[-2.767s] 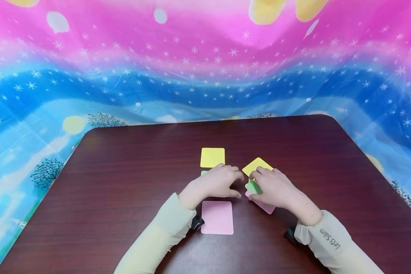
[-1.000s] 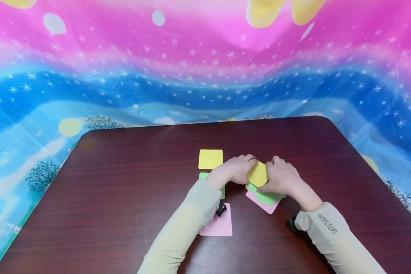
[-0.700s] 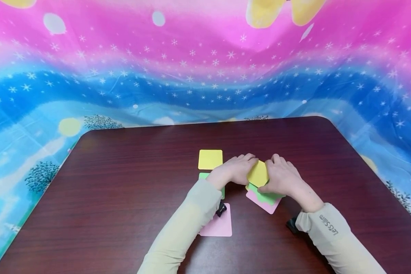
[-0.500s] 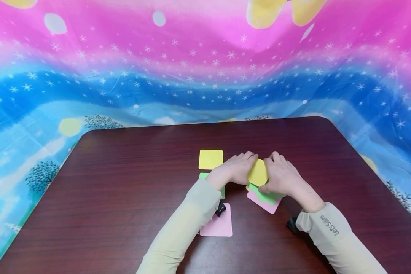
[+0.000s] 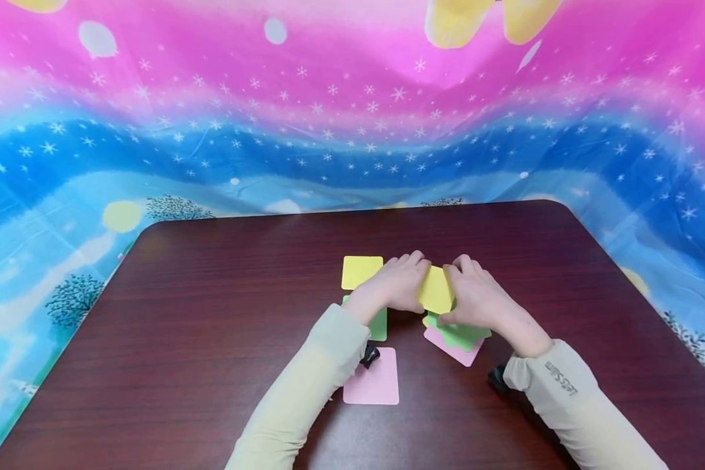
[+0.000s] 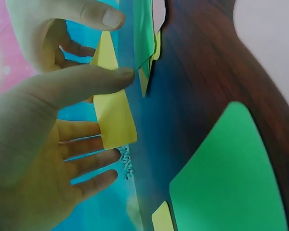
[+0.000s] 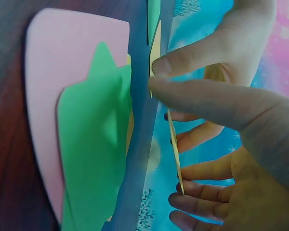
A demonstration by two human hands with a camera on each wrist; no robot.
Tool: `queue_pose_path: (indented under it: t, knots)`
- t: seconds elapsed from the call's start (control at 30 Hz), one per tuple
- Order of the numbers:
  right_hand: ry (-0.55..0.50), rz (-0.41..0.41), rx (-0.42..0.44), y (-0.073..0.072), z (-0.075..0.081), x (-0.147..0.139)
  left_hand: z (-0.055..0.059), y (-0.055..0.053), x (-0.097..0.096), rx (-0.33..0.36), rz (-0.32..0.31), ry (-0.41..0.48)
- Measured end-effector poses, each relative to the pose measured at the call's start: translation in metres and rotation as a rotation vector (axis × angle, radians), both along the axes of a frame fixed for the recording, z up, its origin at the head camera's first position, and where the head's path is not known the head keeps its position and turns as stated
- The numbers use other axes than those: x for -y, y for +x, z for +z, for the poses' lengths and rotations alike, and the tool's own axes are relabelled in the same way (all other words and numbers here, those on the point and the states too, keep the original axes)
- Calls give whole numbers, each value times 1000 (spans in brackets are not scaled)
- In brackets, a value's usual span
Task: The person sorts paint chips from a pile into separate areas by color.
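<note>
Over the table, my left hand [image 5: 396,284] and right hand [image 5: 482,297] pinch a yellow paper card [image 5: 437,289] between them, one at each side. In the left wrist view, my left thumb lies across the near face of the yellow card [image 6: 114,113], with the fingers behind it. The right wrist view shows the card [image 7: 175,149] edge-on and slightly bent, past my right thumb. Below the hands lies a loose overlapping pile of green paper [image 5: 464,336] and pink paper [image 5: 454,349], with a yellow corner showing underneath.
Left of the pile, a column of square cards lies on the dark wood table [image 5: 241,326]: yellow [image 5: 361,271] at the back, green [image 5: 378,324] partly under my left wrist, pink [image 5: 382,385] in front. A colourful printed cloth [image 5: 352,130] hangs behind the table.
Earlier the yellow card lay at the pile under my right hand, with my left hand over the column. Both hands then took the card; in the last half second they shifted it slightly left and back.
</note>
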State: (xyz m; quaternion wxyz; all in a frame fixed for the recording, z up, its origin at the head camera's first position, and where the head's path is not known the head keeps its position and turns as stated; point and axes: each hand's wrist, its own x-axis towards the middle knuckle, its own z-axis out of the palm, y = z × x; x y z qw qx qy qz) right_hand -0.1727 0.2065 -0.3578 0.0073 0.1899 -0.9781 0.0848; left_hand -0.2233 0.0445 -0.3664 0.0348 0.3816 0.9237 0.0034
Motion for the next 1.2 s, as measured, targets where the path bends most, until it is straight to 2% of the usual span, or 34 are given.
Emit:
queue_pose_path:
  t: [0.4,0.73,1.0,1.2]
  knots:
    - [-61,32,53,-10,2,16,6,-1,28,22,37,23]
    - [-72,60,79,-21,1,29,2,-6,50,30,57,83]
    - [-65,88,60,-29,2,39,-3,-10,70,25,71,150]
    - [-74,95,63,-33,3,44,-1,-13,83,36,69,170]
